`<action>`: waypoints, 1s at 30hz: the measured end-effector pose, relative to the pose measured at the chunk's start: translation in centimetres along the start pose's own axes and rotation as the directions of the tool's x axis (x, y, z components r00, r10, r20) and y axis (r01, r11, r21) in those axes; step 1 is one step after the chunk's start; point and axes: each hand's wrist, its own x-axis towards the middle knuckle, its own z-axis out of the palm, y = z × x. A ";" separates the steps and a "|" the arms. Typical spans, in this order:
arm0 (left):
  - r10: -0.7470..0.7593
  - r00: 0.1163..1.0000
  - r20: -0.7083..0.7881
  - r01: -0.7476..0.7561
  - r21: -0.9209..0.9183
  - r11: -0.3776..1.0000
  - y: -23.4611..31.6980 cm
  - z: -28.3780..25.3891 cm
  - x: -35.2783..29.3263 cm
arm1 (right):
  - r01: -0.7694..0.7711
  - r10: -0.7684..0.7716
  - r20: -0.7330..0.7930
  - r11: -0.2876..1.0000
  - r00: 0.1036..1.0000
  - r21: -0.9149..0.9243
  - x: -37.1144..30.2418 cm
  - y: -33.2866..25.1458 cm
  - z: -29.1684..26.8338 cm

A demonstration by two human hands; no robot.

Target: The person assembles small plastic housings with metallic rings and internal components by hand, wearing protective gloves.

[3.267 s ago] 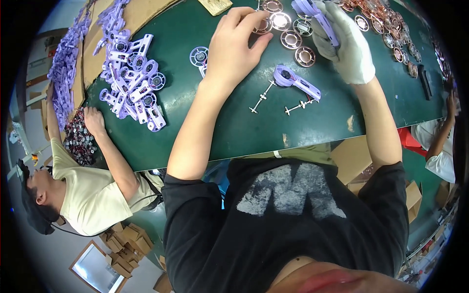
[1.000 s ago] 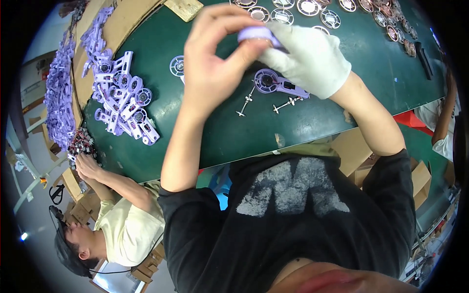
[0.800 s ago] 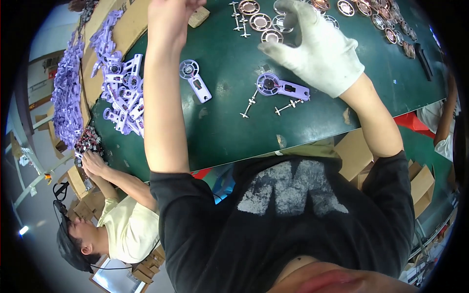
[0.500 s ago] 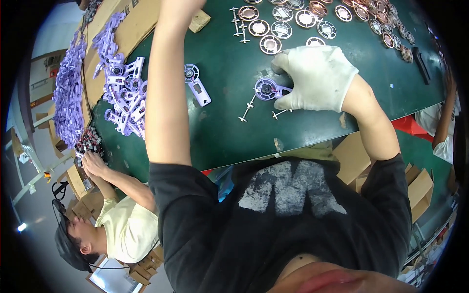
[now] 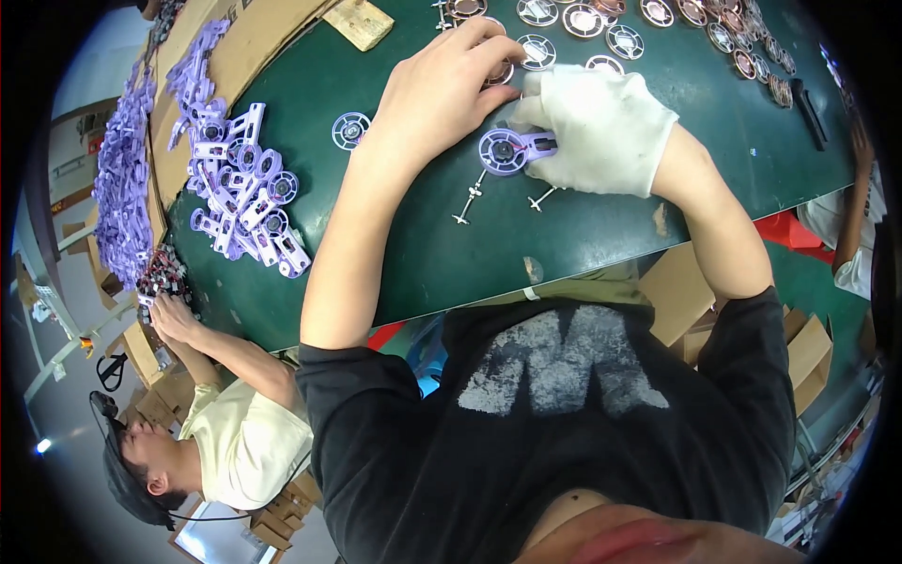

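My bare left hand [image 5: 440, 89] is bent over the near edge of the disc group, thumb and fingers closed round a round copper-coloured grille [image 5: 499, 75], partly hidden by them. My right hand [image 5: 606, 130], in a white glove, holds a purple fan housing [image 5: 505, 152] just above or on the table. Its round end, with a black motor inside, points left; the glove hides the rest. A thin silver metal piece [image 5: 469, 199] lies below the housing, and another silver piece [image 5: 543, 197] lies by the glove. A second purple housing [image 5: 350, 131] is partly behind my left forearm.
Several ring-shaped grilles [image 5: 583, 21] spread over the far table. A heap of purple housings [image 5: 249, 193] and cardboard [image 5: 246, 61] are at left, a wooden block [image 5: 359, 23] at the back. A black bar [image 5: 809, 115] lies right. A co-worker's hands [image 5: 174, 318] touch a wire pile [image 5: 163, 271].
My left hand has come down from the far edge to the grilles and closed round one. My right hand keeps hold of the purple fan housing. The whole view has shifted slightly.
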 end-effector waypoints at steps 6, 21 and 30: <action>0.054 0.978 -0.204 -0.040 0.069 0.997 -1.2 -0.6 -1.9 | -0.023 0.028 -0.071 0.997 0.997 0.076 0.2 0.4 -1.2; -0.048 0.905 -0.423 -0.156 -0.434 0.887 0.9 -0.3 -4.7 | 0.073 -0.085 -0.408 0.996 0.909 -0.047 0.8 0.6 1.2; -0.056 0.925 -0.375 -0.157 -0.515 0.843 1.3 -1.2 -5.2 | 0.079 -0.110 -0.480 0.993 0.870 -0.084 1.1 0.6 1.7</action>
